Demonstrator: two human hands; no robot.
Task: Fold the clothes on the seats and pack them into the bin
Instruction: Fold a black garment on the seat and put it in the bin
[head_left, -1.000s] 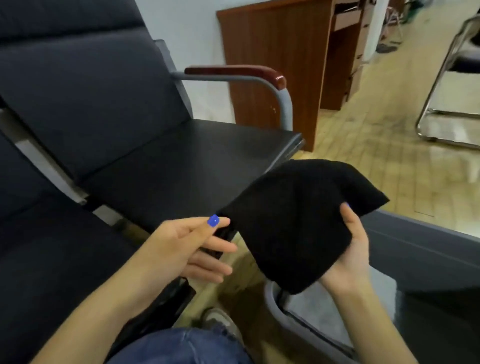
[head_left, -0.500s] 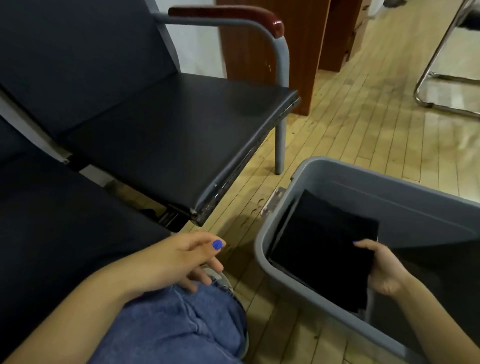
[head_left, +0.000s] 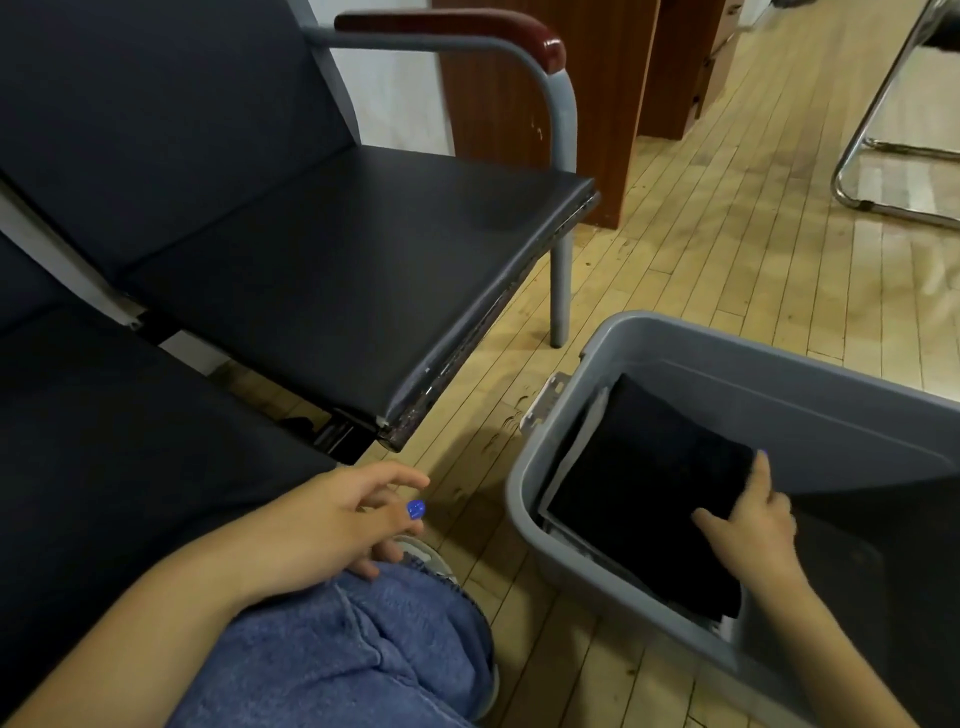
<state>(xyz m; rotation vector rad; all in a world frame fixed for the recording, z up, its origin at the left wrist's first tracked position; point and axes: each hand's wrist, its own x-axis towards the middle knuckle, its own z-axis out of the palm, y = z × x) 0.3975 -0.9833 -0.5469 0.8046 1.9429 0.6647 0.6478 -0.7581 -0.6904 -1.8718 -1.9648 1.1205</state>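
- Head view, right side: my right hand is down inside the grey bin, lying on the folded black garment. Its fingers are stretched out fairly straight, with the thumb spread across the cloth; they press flat on the fabric and do not curl round it.
- Head view, bin: the folded black garment lies inside the bin at its near-left end, tilted, with its upper edge close to the bin's left wall. Pale fabric shows along its left edge, beneath it. A second dark item fills the bin's right part; I cannot tell what it is.
- Head view, left side: my left hand hangs loose above my knee in blue jeans, the fingers gently curled and holding nothing. The thumbnail is painted blue.
- Head view, surroundings: two dark padded seats stand to my left, joined in a row, with a grey metal frame and a red-brown armrest. The bin stands on the wooden plank floor, just right of the seats. A wooden cabinet stands behind the armrest, and a chrome chair frame is at far right.
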